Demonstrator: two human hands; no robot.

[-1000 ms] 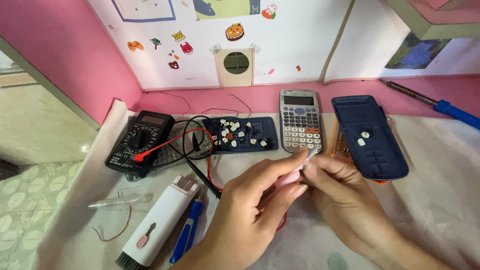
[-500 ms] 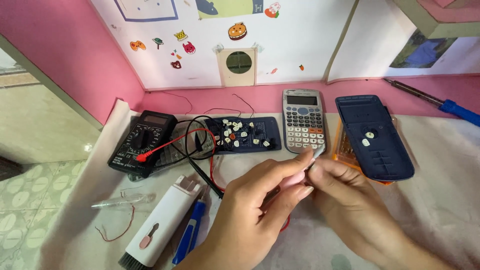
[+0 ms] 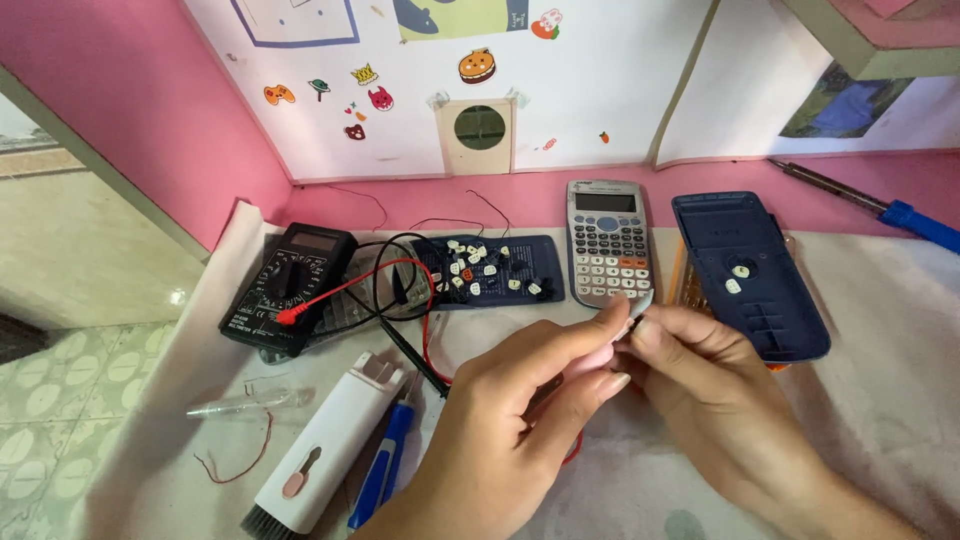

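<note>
On the counter (image 3: 900,330), from the left, lie a black multimeter (image 3: 290,285) with red and black leads, a white brush (image 3: 325,450), a dark panel (image 3: 490,272) strewn with small white keys, a grey calculator (image 3: 608,243) and a blue cover (image 3: 750,275). Just below the calculator, the left hand (image 3: 510,440) and right hand (image 3: 720,390) meet, fingers pinching a small pink tool (image 3: 590,358). This looks like fine fitting work; the tool's tip is hidden, so the grip wants steadiness.

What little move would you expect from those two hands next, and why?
Probably a small lift and turn of the pink item to check its tip. The left hand pinches it and the right hand meets it at the fingertips, just in front of the calculator. What sits between the fingertips is too small to tell.
</note>
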